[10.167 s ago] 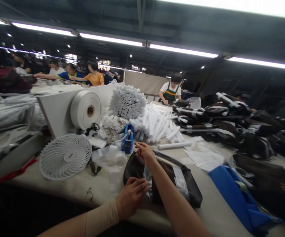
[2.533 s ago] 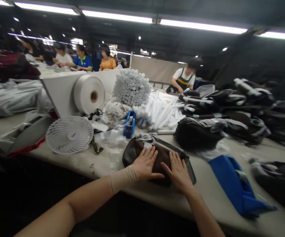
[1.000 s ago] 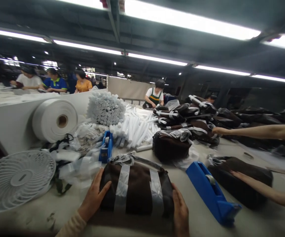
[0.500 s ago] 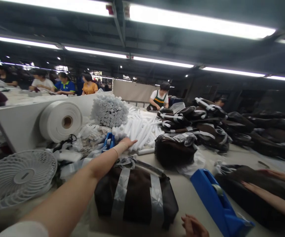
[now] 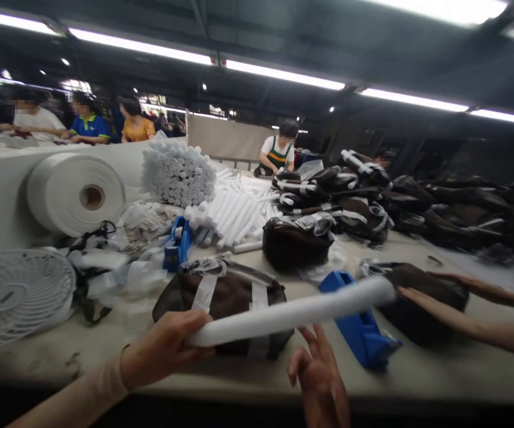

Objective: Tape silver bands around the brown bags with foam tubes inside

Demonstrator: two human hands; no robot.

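A white foam rod [image 5: 292,312] is gripped near its left end by my left hand [image 5: 167,345]. The rod slants up to the right, in front of a dark brown bag [image 5: 234,291] on the table. Strips of clear tape or plastic run down the bag's front. Below the rod, my right hand [image 5: 319,374] has its fingers apart and holds nothing; whether a fingertip touches the rod I cannot tell. Behind the bag lies a pile of similar white foam rods [image 5: 234,214].
Blue tape dispensers stand left [image 5: 177,244] and right [image 5: 359,327] of the bag. A co-worker's hands [image 5: 426,303] rest on another dark bag [image 5: 435,279]. A white fan [image 5: 5,297], a large white roll [image 5: 60,196] and stacked dark bags [image 5: 355,208] surround the area.
My left hand has come back from the rod pile with a foam rod in it. My right hand has risen towards the rod. The view has shifted rightward and down.
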